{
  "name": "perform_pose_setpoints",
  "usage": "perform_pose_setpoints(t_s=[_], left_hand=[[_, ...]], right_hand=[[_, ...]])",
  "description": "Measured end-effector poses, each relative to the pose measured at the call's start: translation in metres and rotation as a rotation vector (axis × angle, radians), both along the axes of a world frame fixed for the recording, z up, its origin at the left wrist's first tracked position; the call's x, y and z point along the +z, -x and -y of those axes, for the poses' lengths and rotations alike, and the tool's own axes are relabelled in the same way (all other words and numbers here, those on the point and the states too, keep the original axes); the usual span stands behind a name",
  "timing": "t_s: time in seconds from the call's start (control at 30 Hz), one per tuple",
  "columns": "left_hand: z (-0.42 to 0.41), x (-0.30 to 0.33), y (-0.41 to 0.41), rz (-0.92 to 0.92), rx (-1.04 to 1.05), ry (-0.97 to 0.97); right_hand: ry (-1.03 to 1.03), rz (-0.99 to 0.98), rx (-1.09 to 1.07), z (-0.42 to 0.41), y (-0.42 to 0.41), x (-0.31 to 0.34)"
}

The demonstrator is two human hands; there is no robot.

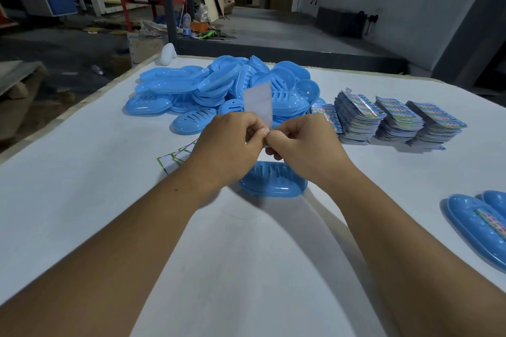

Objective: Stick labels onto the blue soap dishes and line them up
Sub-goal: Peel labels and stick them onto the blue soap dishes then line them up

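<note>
- Bare white table lies left and toward the person
- Left hand and right hand pinch a label above one soap dish

glossy blue plastic soap dishes, matt white tabletop, shiny printed labels

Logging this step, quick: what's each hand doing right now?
Left hand: pinching the label strip.
Right hand: fingers curled, pinching the same strip at its lower end.
</note>
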State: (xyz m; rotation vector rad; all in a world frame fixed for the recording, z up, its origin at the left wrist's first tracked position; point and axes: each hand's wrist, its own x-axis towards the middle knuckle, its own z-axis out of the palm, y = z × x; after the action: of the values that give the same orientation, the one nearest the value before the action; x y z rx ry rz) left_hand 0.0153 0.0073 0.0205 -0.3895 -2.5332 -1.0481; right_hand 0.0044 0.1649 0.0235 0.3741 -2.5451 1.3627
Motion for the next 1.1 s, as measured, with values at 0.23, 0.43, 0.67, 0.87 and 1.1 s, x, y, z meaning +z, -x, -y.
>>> perform_pose_setpoints(t_s=[0.23,0.43,0.67,0.87,1.1], left_hand=[[0.002,-0.001,0.001,0.006,0.016,-0.039],[0.001,-0.003,0.001,0.042,0.008,-0.073],[0.0,-0.003,0.0,0.029,0.01,-0.01],[0.003,-0.002,0.002,0.028,0.01,-0.005],[0.008,-0.003,0.006,0.05,0.007,-0.012]], right_hand=[[-0.025,0.008,0.0,0.0,0.0,0.001],[-0.082,-0.019,-0.044,0.002,-0.002,0.0],[-0.075,-0.008,-0.043,0.002,0.0,0.0],[0.022,0.096,0.053,-0.004,0.002,0.001],[0.095,0.179,0.148,-0.01,0.004,0.002]])
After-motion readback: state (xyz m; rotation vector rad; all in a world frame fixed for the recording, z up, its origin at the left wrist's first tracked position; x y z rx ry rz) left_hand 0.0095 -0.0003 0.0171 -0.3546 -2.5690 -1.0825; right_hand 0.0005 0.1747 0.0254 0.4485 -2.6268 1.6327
